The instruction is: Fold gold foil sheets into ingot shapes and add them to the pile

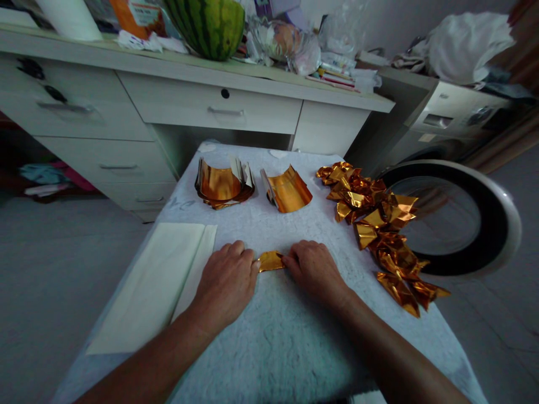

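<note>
A narrow folded strip of gold foil paper [271,261] lies across the middle of the cloth-covered table [269,342]. My left hand [231,275] is closed on its left end, the thumb along the near edge. At the other end my right hand [314,269] pinches the strip, its fingers curled under. Beyond my hands rest a curved stack of gold foil sheets [219,185] and a smaller curled stack [289,189]. On the right is a pile of folded gold foil pieces [370,219].
Pale folded paper [147,286] lies on the table's left side. Behind stands a white drawer desk [189,104] bearing a watermelon [206,25] and plastic bags. The open round door [497,219] of a washing machine [442,115] reaches close to the table's right edge.
</note>
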Tool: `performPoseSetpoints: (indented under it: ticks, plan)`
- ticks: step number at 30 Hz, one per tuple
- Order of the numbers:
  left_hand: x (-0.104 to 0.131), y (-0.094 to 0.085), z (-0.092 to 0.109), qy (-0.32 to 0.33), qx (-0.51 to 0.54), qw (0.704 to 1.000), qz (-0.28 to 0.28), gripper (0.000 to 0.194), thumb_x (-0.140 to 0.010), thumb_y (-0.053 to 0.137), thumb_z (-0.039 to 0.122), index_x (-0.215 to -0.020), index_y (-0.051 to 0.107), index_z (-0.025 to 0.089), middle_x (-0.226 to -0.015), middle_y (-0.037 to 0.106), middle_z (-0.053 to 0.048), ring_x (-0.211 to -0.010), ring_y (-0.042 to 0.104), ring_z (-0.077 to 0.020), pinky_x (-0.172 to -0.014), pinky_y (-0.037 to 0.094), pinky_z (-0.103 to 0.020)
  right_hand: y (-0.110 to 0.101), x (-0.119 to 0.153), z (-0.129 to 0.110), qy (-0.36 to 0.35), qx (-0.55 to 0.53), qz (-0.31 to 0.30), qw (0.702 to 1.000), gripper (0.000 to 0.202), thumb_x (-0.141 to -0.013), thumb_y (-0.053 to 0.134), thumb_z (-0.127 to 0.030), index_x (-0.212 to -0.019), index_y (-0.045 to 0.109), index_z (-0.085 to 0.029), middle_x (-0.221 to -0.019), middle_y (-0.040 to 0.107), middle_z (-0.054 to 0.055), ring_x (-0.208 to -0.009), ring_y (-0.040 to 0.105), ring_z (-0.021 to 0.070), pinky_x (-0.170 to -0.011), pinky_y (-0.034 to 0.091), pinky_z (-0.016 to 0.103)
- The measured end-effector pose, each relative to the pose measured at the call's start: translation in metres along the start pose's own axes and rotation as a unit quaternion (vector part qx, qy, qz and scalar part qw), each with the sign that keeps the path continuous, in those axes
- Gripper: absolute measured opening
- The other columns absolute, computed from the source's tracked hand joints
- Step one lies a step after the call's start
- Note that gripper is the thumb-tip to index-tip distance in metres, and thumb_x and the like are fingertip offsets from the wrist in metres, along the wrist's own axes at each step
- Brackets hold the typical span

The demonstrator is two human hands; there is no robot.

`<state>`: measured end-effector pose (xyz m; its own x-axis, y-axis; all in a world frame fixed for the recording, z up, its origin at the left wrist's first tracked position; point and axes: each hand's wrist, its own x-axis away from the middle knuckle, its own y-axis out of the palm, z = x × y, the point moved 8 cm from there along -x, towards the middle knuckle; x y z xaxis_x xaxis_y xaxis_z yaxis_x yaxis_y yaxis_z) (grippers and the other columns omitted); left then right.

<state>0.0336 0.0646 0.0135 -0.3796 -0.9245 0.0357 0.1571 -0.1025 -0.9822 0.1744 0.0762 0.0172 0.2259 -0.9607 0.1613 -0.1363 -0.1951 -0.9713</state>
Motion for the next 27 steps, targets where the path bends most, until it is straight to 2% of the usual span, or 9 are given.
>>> performPoseSetpoints:
  ticks: [5,10,14,17,21,24,27]
  plan:
    - [-0.002,0.000,-0.003,-0.015,0.014,1.000,0.007,0.024,-0.095,0.043,0.026,-0.080,0.060,0.018,-0.086,0.059,-0.008,-0.082,0.057,-0.0251,-0.077,0.042,-0.040,0.001,-0.002,0.000,-0.002,0.000,0.003,1.000,0.027,-0.095,0.052,-0.036,-0.080,0.067,-0.018,-0.086,0.071,0.007,-0.081,0.063,0.0206,-0.070,0.034,0.031]
    - [-0.002,-0.001,-0.008,-0.022,0.097,0.995,0.025,0.005,-0.088,0.052,0.016,-0.089,0.056,0.019,-0.088,0.061,-0.005,-0.087,0.056,-0.0234,-0.077,0.041,-0.035,0.001,-0.003,0.005,0.014,-0.042,0.010,0.999,0.021,-0.091,0.059,-0.034,-0.078,0.063,-0.018,-0.080,0.069,0.004,-0.073,0.060,0.0179,-0.064,0.031,0.029]
    - [-0.002,0.003,-0.006,0.008,0.147,0.989,0.028,0.022,-0.089,0.049,0.011,-0.102,0.062,0.024,-0.094,0.061,-0.003,-0.094,0.056,-0.0228,-0.080,0.040,-0.035,0.003,-0.005,0.008,0.015,-0.089,0.017,0.996,0.011,-0.088,0.064,-0.029,-0.084,0.062,-0.018,-0.078,0.067,0.002,-0.071,0.057,0.0162,-0.064,0.032,0.027]
    - [-0.003,0.007,-0.006,0.022,0.163,0.986,0.020,0.028,-0.091,0.047,0.010,-0.105,0.066,0.026,-0.094,0.061,-0.003,-0.095,0.056,-0.0229,-0.081,0.040,-0.036,0.003,-0.009,0.000,-0.038,-0.108,0.036,0.993,0.003,-0.086,0.063,-0.018,-0.083,0.064,-0.018,-0.084,0.066,0.003,-0.081,0.056,0.0165,-0.072,0.035,0.027]
    - [-0.005,0.008,-0.006,0.025,0.164,0.986,0.018,0.030,-0.091,0.046,0.010,-0.107,0.067,0.025,-0.094,0.062,-0.004,-0.094,0.056,-0.0240,-0.081,0.040,-0.037,0.007,-0.010,-0.016,-0.118,-0.112,0.026,0.986,0.019,-0.087,0.053,-0.006,-0.083,0.067,-0.017,-0.085,0.063,0.004,-0.082,0.054,0.0156,-0.077,0.037,0.026]
    - [-0.004,0.008,-0.006,0.020,0.155,0.988,0.018,0.030,-0.090,0.047,0.010,-0.107,0.067,0.024,-0.095,0.063,-0.004,-0.095,0.056,-0.0243,-0.081,0.040,-0.038,0.007,-0.008,-0.021,-0.123,-0.098,0.032,0.987,0.020,-0.088,0.049,-0.005,-0.085,0.066,-0.016,-0.086,0.063,0.005,-0.082,0.054,0.0159,-0.079,0.038,0.027]
    - [-0.004,0.007,-0.005,0.017,0.153,0.988,0.021,0.027,-0.090,0.048,0.011,-0.105,0.067,0.024,-0.095,0.063,-0.004,-0.096,0.056,-0.0244,-0.080,0.040,-0.038,0.004,-0.005,-0.023,-0.089,-0.081,0.046,0.992,0.012,-0.090,0.052,-0.015,-0.086,0.064,-0.016,-0.087,0.062,0.006,-0.085,0.054,0.0182,-0.080,0.038,0.030]
